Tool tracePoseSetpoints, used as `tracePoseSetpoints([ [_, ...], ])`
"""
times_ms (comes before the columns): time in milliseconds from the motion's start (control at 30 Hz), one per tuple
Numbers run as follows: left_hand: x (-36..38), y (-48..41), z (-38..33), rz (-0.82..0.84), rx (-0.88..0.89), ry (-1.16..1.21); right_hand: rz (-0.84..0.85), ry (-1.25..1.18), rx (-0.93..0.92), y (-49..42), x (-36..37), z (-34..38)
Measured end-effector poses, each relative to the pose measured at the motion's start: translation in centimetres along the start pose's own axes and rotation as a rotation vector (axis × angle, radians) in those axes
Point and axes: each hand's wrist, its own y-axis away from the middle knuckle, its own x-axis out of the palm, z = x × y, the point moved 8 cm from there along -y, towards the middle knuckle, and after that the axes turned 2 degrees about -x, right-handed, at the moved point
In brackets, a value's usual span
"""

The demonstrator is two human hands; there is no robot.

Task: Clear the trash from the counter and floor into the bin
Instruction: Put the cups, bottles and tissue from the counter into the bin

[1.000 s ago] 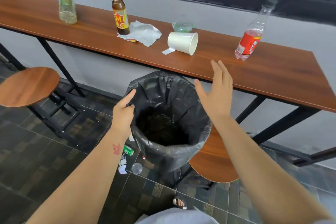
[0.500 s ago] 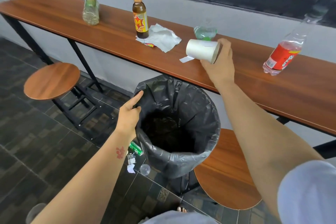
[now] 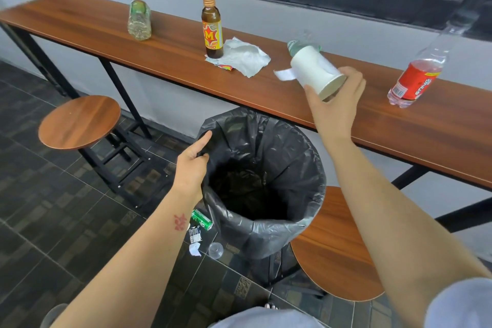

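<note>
Right hand (image 3: pixel 336 100): closed around the rim end of a white paper cup (image 3: pixel 314 70), thumb on the near side, fingers wrapped behind. The cup is clear of the desk (image 3: pixel 165 53), tilted, its closed base pointing up and away to the left and its open mouth down toward the palm. A white paper tab hangs from its left side.

Key relation: the bin (image 3: pixel 266 181), lined with a black bag, stands on the floor directly below and slightly left of the cup, its mouth open upward. Judged path for the cup is short: toward the person and down, over the desk's front edge. The right hand is the nearer one to everything left on the desk.

Left hand (image 3: pixel 193 165): pinched on the bag's near-left rim, thumb pointing up along the plastic, holding the mouth open. No other load.

Outward along the desk:
- small clear bottle with a green label (image 3: pixel 298 44), just behind the cup, partly hidden by it
- crumpled white napkin (image 3: pixel 246 57) with a bit of coloured wrapper at its edge
- brown glass bottle (image 3: pixel 212 28), upright, touching the napkin's left side
- clear crushed bottle (image 3: pixel 139 20), far left
- red-labelled plastic bottle (image 3: pixel 415 77), leaning, well right of the hand

Floor, left of the bin base: green can (image 3: pixel 202 220), printed scraps, white paper bit, clear plastic cup (image 3: pixel 215 250).

Estimate: early stage; most trash is yet to be binned.
</note>
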Motion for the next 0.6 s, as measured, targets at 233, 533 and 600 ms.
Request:
tracePoseSetpoints([
  [233, -0.4, 1.1, 0.2, -0.026, -0.03, 0.01, 0.325, 0.045, -0.145, 9.1, 0.4, 1.6],
  [533, -0.4, 3.3, -0.3, -0.039, -0.013, -0.061, 0.838, 0.7, -0.127, 16.1, 1.7, -3.9],
  [600, -0.2, 3.7, -0.6, -0.031, 0.002, -0.075, 0.895, 0.74, -0.086, 16.5, 1.3, -4.9],
])
